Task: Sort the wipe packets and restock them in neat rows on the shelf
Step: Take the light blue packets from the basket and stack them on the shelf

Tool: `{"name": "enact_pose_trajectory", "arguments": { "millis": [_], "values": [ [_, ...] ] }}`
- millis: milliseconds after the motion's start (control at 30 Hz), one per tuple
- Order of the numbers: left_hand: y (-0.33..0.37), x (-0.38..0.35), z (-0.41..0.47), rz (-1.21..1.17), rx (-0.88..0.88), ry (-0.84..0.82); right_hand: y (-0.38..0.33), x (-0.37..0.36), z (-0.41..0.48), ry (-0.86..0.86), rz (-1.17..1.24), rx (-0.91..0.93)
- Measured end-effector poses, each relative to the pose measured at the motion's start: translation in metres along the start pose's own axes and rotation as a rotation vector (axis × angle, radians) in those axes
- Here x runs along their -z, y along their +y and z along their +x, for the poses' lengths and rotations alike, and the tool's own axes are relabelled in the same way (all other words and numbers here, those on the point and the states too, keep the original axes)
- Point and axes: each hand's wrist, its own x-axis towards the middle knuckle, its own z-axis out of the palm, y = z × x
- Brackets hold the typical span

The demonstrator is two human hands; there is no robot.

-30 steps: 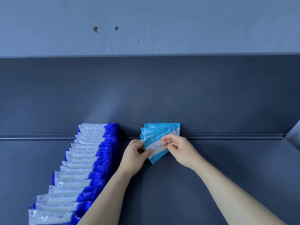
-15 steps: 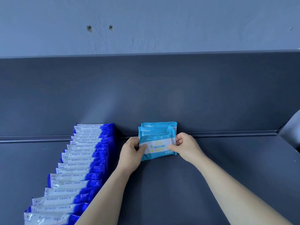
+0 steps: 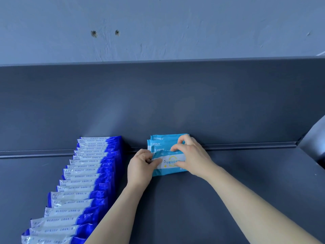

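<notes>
Left hand [image 3: 140,166] pinches the front light-blue packet [image 3: 168,170] at its left end; my right hand [image 3: 193,155] fingers [image 3: 177,147] grip its top edge, by the shelf [image 3: 228,191] back edge.

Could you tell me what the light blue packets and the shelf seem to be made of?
The light blue packets look like thin plastic film, slightly glossy: the front one creases where the left hand and right hand pinch it. The shelf looks like dark grey painted metal, matt, with a soft glare on its back panel; coated board is possible.
</notes>
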Motion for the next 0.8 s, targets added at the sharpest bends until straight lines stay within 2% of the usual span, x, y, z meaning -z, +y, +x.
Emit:
{"name": "enact_pose_trajectory", "arguments": {
  "millis": [167,233,267,367,400,500,567,633,733,800],
  "values": [
    [0.001,0.008,-0.001,0.012,0.008,-0.015,-0.002,0.016,0.009,-0.079,-0.077,-0.143],
    [0.003,0.011,-0.003,0.004,0.017,-0.028,0.005,0.024,0.008,-0.064,0.018,-0.229],
    [0.004,0.012,-0.004,0.004,0.021,-0.037,0.010,0.028,0.005,-0.046,0.174,-0.280],
    [0.006,0.011,-0.006,-0.015,0.055,-0.053,0.013,0.029,-0.006,-0.033,0.944,-0.507],
    [0.007,0.010,-0.007,-0.014,0.059,-0.054,0.010,0.025,-0.009,-0.059,1.122,-0.573],
    [0.011,0.008,-0.008,-0.005,0.031,-0.066,-0.001,0.005,-0.016,-0.111,1.339,-0.632],
    [0.011,0.008,-0.008,0.020,0.008,-0.061,-0.008,-0.005,-0.017,-0.134,1.349,-0.646],
    [0.009,0.008,-0.008,0.020,0.005,-0.053,-0.008,-0.004,-0.017,-0.124,1.229,-0.650],
    [0.006,0.011,-0.005,0.069,-0.020,-0.132,0.003,0.007,-0.016,0.046,1.137,-0.654],
    [0.007,0.014,-0.002,0.135,-0.048,-0.181,0.010,0.012,-0.018,0.079,1.072,-0.616]
  ]
}}
